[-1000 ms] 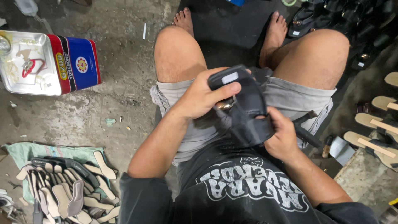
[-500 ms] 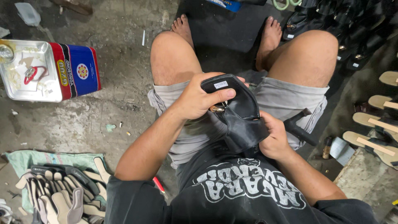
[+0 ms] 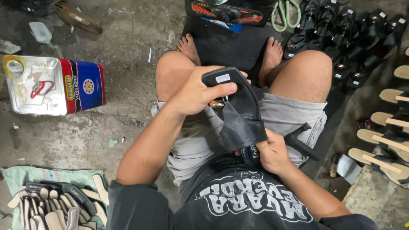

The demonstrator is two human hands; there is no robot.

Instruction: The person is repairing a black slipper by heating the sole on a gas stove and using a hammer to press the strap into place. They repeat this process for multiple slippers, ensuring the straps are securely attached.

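Observation:
I sit with bare legs over a dark mat, holding a black sandal (image 3: 240, 115) on my lap. My left hand (image 3: 198, 91) grips its toe end from the left, thumb on top near a small white sticker. My right hand (image 3: 272, 151) holds the lower end of the sandal's black upper flap against my belly. A small gold buckle (image 3: 216, 103) shows under my left fingers. A dark tool handle (image 3: 302, 140) pokes out beside my right hand.
A square metal tin (image 3: 53, 87) stands on the concrete floor at the left. A pile of sandal parts (image 3: 55, 204) lies on a green cloth at bottom left. Rows of black sandals (image 3: 345, 38) fill the top right; tan soles (image 3: 392, 140) line the right edge.
My left hand has slid the sandal's toe end a little upward and forward; both hands keep their hold. The camera view has shifted slightly toward the feet.

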